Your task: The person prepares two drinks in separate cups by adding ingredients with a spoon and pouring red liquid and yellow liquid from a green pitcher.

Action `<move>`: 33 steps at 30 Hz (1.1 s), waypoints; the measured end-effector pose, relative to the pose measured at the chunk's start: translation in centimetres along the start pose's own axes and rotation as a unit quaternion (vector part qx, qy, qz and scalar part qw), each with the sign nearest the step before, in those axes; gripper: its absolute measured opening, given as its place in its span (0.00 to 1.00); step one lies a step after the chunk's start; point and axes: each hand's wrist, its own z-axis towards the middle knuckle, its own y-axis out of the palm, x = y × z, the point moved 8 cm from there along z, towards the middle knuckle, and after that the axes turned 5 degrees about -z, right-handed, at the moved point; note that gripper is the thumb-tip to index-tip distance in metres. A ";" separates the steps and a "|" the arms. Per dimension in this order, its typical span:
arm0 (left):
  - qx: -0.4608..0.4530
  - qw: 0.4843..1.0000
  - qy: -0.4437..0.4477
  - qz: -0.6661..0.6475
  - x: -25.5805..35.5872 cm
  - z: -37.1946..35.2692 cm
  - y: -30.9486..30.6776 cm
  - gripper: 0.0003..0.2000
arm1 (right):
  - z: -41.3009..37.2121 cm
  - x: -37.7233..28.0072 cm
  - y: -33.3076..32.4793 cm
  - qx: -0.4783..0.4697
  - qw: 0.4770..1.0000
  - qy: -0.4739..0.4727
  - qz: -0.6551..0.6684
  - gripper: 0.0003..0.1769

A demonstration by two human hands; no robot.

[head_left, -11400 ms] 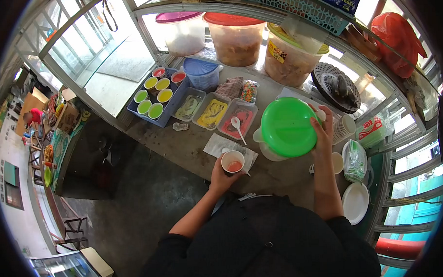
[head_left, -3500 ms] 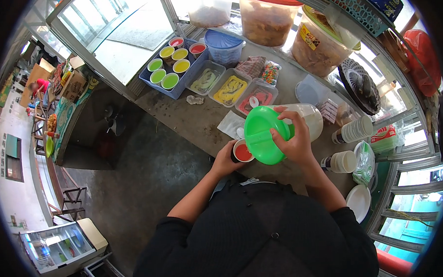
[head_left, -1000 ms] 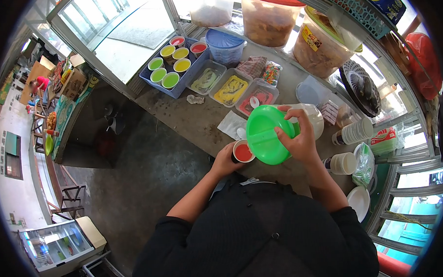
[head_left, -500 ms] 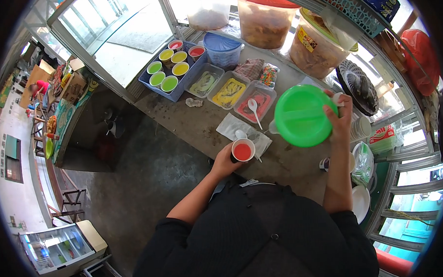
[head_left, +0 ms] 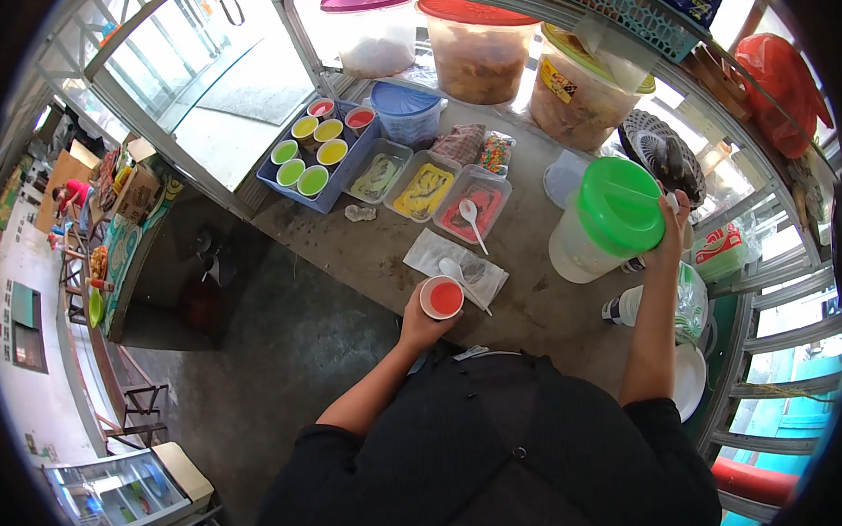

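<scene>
My left hand (head_left: 421, 324) is wrapped around a paper cup (head_left: 443, 298) of red liquid or jelly, held above the table's near edge. On the right, my right hand (head_left: 668, 231) grips a clear plastic pitcher (head_left: 573, 246) at its handle side; its green lid (head_left: 620, 206) is on. The pitcher's base is at the tabletop. Between the hands, a white spoon (head_left: 459, 276) lies on a crumpled white cloth (head_left: 425, 254). Behind it, three open tubs hold red (head_left: 488, 200), yellow (head_left: 422, 191) and green (head_left: 377, 175) contents. Another white spoon (head_left: 472, 222) rests in the red tub.
A blue crate (head_left: 320, 200) with several filled cups stands at the back left, beside a blue-lidded tub (head_left: 407, 115). Large lidded containers (head_left: 483, 61) line the back. Stacked paper cups (head_left: 624, 307) lie near my right forearm. A person (head_left: 71, 192) is far left.
The pitcher has come down and tipped back, so its clear side now shows under the lid. My left hand still holds the cup, a little lower and farther left in view.
</scene>
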 end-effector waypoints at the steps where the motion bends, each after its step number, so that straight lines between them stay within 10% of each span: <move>1: 0.003 1.000 0.000 -0.008 0.1 0.0 -0.1 0.33 | -0.2 0.2 -1.6 0.018 1.000 0.006 -0.015 0.27; 13: 0.020 0.999 0.009 -0.034 0.4 3.3 -3.3 0.31 | -13.9 -0.2 0.4 0.336 0.916 -0.111 -0.188 0.28; 17: 0.036 0.998 -0.001 -0.057 -1.0 5.1 -5.6 0.32 | -20.5 8.4 2.5 0.143 0.902 -0.110 -0.392 0.22; 21: -0.014 0.998 -0.022 -0.055 -1.9 7.0 -7.7 0.34 | -23.6 14.5 12.0 -0.252 0.846 0.032 -0.468 0.10; 30: -0.154 0.988 -0.004 -0.006 -2.7 10.9 -10.0 0.36 | -24.1 20.1 15.1 -0.371 0.561 0.061 -0.738 0.13; 33: -0.189 0.982 0.015 0.011 -3.2 11.6 -10.0 0.38 | -24.6 20.6 14.3 -0.305 0.558 0.060 -0.769 0.15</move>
